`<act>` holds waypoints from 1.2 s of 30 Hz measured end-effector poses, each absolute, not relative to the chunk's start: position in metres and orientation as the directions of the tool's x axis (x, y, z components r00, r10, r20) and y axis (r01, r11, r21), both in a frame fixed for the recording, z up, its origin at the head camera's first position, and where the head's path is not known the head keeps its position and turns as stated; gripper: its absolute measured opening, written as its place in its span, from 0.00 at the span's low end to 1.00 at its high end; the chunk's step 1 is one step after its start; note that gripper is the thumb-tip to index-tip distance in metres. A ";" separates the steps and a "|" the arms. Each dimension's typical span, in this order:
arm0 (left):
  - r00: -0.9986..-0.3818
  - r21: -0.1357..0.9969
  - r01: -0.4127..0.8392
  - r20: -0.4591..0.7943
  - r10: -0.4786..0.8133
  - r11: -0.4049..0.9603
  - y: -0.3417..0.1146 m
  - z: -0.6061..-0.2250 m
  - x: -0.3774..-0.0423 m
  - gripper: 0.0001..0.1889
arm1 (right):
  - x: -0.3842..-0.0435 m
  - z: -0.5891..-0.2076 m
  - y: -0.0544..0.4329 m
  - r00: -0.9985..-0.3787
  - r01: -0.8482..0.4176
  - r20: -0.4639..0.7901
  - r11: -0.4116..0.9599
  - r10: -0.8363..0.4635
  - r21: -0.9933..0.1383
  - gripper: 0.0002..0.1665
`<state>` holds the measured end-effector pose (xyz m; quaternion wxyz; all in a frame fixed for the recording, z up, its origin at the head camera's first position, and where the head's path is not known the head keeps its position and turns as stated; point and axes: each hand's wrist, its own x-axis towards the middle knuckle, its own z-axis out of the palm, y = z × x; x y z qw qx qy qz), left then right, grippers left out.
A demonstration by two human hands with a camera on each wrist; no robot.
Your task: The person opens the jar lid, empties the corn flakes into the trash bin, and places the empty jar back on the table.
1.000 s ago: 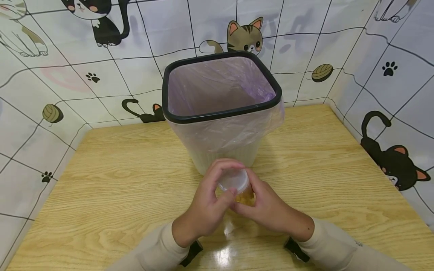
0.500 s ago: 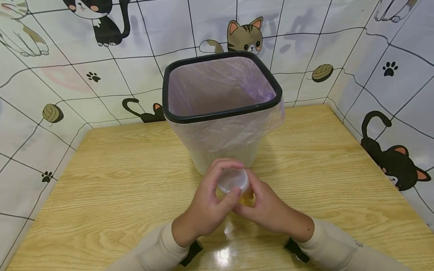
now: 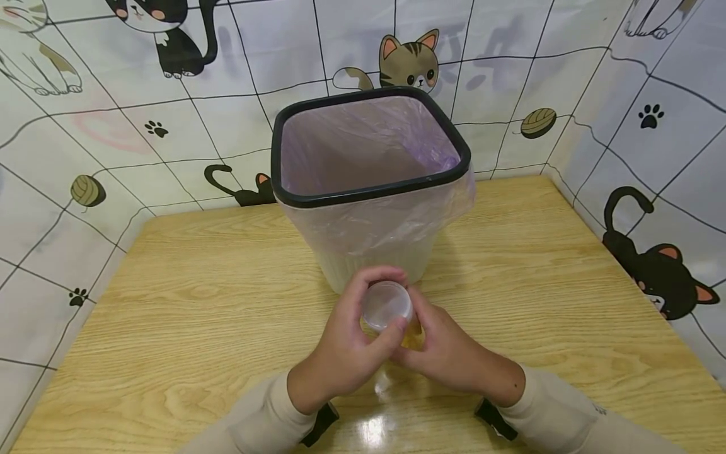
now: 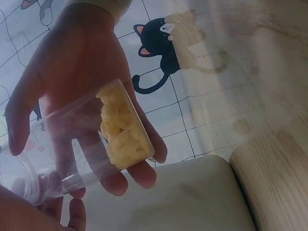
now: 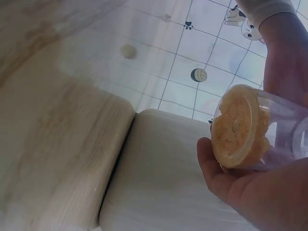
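Observation:
Both hands hold a clear plastic jar [image 4: 72,144] close in front of the bin. My left hand [image 3: 346,340] curls round its round lid [image 3: 387,306], with the thumb along the near edge. My right hand [image 3: 448,347] grips the jar's body from the right, fingers behind and thumb in front. Pale yellow pieces [image 4: 122,130] lie packed at the jar's bottom end in the left wrist view. Seen from the right wrist, the jar's round base [image 5: 236,127] faces the camera. In the head view the hands hide most of the jar's body.
A whitish trash bin [image 3: 380,252] with a black rim [image 3: 371,194] and a thin purplish liner [image 3: 363,135] stands on the wood-grain table [image 3: 215,302], directly beyond the hands. Cat-patterned walls [image 3: 499,88] border the table at the back and sides.
The lid has shifted slightly left and tilted more toward the head camera. The left thumb has slid a little right along its edge. The right hand stays nearly still; the bin has not moved.

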<state>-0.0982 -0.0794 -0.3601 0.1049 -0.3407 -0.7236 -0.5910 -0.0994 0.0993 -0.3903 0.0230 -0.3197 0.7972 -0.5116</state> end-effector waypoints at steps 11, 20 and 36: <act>-0.755 0.788 0.610 0.548 0.360 0.082 -0.078 -0.360 -0.098 0.27 | -0.098 -0.391 0.101 -0.780 -0.508 0.295 0.284 -0.551 -0.813 0.44; -0.783 0.810 0.578 0.518 0.343 0.098 -0.077 -0.357 -0.096 0.26 | -0.099 -0.391 0.101 -0.787 -0.491 0.290 0.267 -0.545 -0.829 0.43; -0.716 0.733 0.670 0.594 0.367 0.119 -0.079 -0.357 -0.099 0.27 | -0.102 -0.391 0.104 -0.795 -0.533 0.344 0.303 -0.500 -0.790 0.36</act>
